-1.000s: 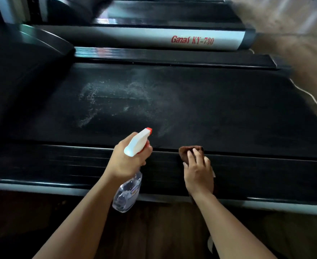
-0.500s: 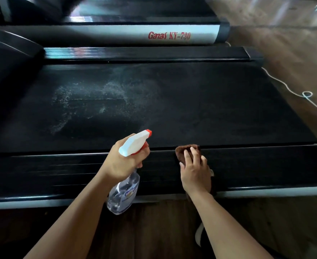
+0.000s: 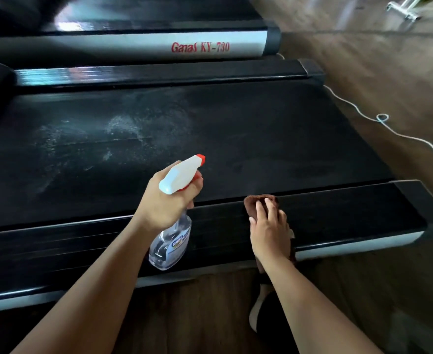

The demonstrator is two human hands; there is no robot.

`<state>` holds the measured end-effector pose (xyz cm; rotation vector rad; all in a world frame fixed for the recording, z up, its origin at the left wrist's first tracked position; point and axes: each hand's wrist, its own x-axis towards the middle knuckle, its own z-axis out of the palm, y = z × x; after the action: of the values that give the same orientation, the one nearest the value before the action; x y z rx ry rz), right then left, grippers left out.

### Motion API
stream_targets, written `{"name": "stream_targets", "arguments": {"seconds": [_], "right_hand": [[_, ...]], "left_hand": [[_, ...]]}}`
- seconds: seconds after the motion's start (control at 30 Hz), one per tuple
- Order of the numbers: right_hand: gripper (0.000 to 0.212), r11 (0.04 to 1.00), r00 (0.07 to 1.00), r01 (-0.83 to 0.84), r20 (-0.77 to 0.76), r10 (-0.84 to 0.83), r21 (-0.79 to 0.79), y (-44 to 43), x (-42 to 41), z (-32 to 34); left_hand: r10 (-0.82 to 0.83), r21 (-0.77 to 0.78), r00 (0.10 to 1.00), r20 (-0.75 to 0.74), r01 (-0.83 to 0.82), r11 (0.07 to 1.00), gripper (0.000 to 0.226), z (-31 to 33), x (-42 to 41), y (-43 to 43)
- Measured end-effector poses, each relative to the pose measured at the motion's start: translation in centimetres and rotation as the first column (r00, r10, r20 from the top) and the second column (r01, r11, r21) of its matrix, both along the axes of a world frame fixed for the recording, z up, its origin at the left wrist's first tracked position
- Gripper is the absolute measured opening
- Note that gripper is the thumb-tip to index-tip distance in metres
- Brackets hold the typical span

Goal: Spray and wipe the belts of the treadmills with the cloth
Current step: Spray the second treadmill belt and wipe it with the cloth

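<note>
A black treadmill belt (image 3: pixel 248 139) stretches across the view, with pale spray patches on its left half. My left hand (image 3: pixel 164 200) grips a clear spray bottle (image 3: pixel 170 241) by its white head, the red nozzle aimed over the belt. My right hand (image 3: pixel 269 226) lies with straight fingers on a brown cloth (image 3: pixel 252 203), pressing it on the near black side rail (image 3: pixel 337 213) at the belt's edge. Most of the cloth is hidden under the hand.
A second treadmill with a silver rail marked "Ganas KY-730" (image 3: pixel 200 47) lies beyond the far rail. A white cable (image 3: pixel 381 118) runs over the wooden floor at the right. A metal frame (image 3: pixel 404 8) stands at the top right. My shoe (image 3: pixel 257 307) is near the rail.
The view has shifted right along the treadmill, so its rear end shows now. Both hands keep their hold and have moved right together with the bottle and cloth.
</note>
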<state>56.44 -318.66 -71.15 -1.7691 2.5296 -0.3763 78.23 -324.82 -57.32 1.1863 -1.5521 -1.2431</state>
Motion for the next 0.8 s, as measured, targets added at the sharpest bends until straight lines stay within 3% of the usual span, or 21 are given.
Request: {"name": "stream_targets", "arguments": {"seconds": [0.2, 0.37, 0.57, 0.8], "right_hand": [[0.048, 1.0, 0.999, -0.015, -0.031, 0.014, -0.01, 0.2, -0.8, -0.4], [0.049, 0.999, 0.999, -0.006, -0.037, 0.005, -0.034, 0.3, -0.9, -0.5], [0.049, 1.0, 1.0, 0.0, -0.012, 0.0, -0.004, 0.2, -0.6, -0.4], [0.046, 1.0, 1.0, -0.002, -0.016, 0.002, -0.001, 0.1, 0.3, 0.4]], "left_hand": [[-0.051, 0.045, 0.992, 0.113, 0.046, 0.998, 0.014, -0.4, -2.1, -0.3], [-0.132, 0.121, 0.982, 0.133, 0.116, 0.986, 0.007, -1.1, -2.0, 1.1], [-0.187, 0.089, 0.977, 0.103, 0.178, 0.98, 0.01, -0.6, -1.8, 2.1], [-0.033, -0.042, 0.999, 0.02, 0.034, 0.999, 0.016, 0.8, -2.4, 1.6]]}}
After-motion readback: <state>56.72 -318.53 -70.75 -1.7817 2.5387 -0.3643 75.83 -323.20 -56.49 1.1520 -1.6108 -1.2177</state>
